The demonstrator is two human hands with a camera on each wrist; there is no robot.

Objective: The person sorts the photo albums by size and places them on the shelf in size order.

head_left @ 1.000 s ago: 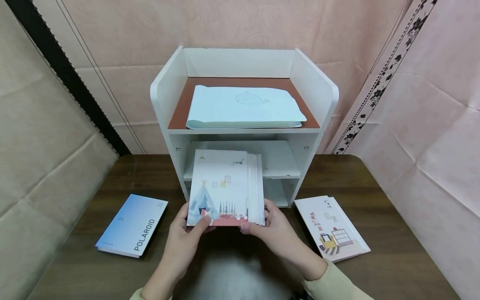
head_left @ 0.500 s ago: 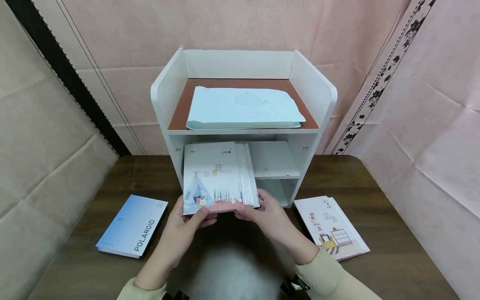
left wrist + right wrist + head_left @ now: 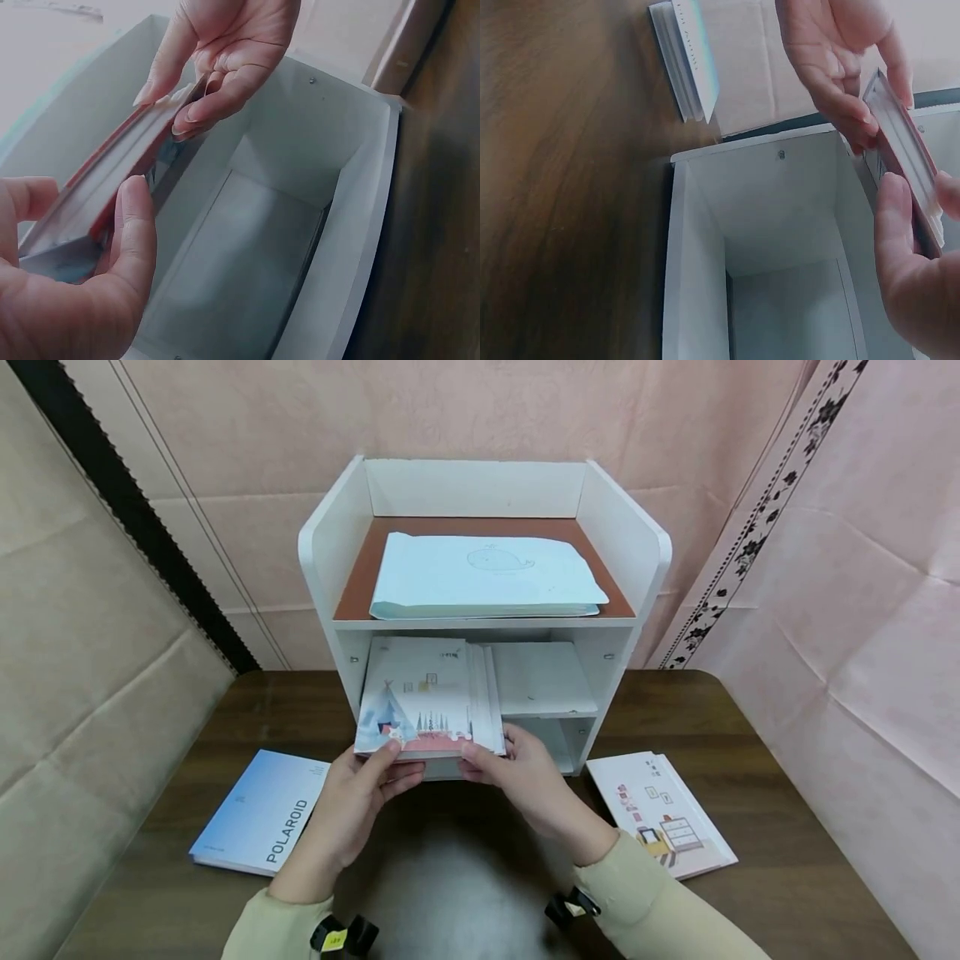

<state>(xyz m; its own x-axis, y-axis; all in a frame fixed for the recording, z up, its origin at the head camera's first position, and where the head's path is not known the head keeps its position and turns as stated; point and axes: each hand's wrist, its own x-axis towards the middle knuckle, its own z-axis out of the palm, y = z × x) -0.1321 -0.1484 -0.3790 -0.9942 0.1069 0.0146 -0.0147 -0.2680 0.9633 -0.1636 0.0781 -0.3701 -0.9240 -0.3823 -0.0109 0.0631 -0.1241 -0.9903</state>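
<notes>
Both hands hold a white book (image 3: 420, 702) with a blue tent and a pink strip on its cover, by its near edge. My left hand (image 3: 348, 802) grips the left corner, thumb on top and fingers beneath. The right hand (image 3: 525, 777) pinches the right corner in the same way. The far part of the book lies inside the middle level of a small white shelf unit (image 3: 641, 560), over the left of its board (image 3: 547, 681). The left wrist view shows the book's page edge (image 3: 112, 165) between both hands; how it meets the board is hidden.
A blue POLAROID book (image 3: 258, 810) lies on the wooden table (image 3: 787, 827) at left, partly behind my left forearm. Another white illustrated book (image 3: 667, 818) lies at right. A pale blue paper bundle with a whale drawing (image 3: 487, 572) is on the top shelf.
Both hands have moved forward and left with the tent-cover book, and its far part has passed into the middle level of the shelf unit. The other books stay where they were.
</notes>
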